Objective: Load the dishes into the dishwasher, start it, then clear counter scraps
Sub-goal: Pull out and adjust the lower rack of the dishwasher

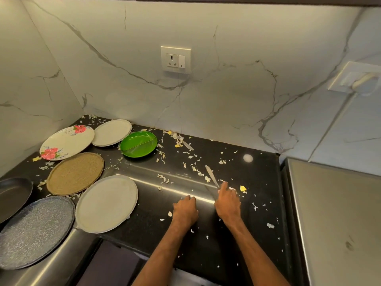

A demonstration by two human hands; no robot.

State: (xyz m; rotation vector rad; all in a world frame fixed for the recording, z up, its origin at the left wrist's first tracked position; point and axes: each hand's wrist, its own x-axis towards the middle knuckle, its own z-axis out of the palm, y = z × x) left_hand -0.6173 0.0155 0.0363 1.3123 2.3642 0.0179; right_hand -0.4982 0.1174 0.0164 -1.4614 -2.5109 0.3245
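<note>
My right hand [227,200] grips the handle of a butter knife [211,175], whose blade points away over the black counter [237,234]. My left hand [185,210] rests knuckles-up on the counter just left of it, fingers curled, holding nothing I can see. Several plates lie at the left: a grey plate [107,204], a brown plate [75,173], a floral plate [67,142], a second grey plate [112,132], a speckled blue plate [35,231] and a green divided plate [138,144]. A second knife [185,143] lies near the wall among scraps [194,168].
A dark pan [12,196] sits at the far left edge. White and yellow scraps litter the whole counter. A steel appliance top [334,213] borders the counter on the right. A wall socket [175,59] is on the marble backsplash.
</note>
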